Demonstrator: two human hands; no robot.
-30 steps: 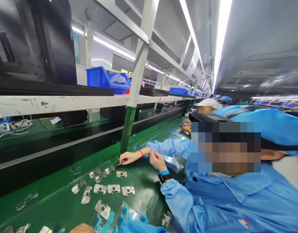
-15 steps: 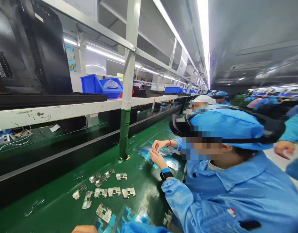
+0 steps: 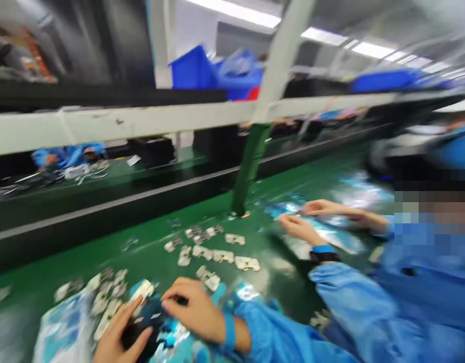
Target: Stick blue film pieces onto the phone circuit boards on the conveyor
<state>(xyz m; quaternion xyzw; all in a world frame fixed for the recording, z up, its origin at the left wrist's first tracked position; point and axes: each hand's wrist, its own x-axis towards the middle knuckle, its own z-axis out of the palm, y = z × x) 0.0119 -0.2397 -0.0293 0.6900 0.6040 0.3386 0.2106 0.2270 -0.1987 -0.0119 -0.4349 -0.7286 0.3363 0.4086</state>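
At the bottom of the head view, my left hand (image 3: 121,335) has its thumb and index finger spread apart. Its index fingertip is at a pale metal phone-board-like part (image 3: 144,290). Between my two hands is a dark piece (image 3: 151,317) with small white marks, too blurred to make out. My right hand (image 3: 196,307), with a blue wristband, is just right of it, thumb and index finger pinched together; what they hold, if anything, is hidden. Blue shiny film pieces (image 3: 174,335) lie below the right hand.
Several pale metal parts (image 3: 223,256) lie on the green table (image 3: 104,257). More are clustered beside a clear bag (image 3: 62,327) with blue pieces. A green-wrapped post (image 3: 247,171) rises behind. At right, a co-worker's hands (image 3: 300,227) work over blue film.
The view has swung left and down. Both my hands now show, where only part of one hand and a sleeve showed at the lower edge. The co-worker appears farther right.
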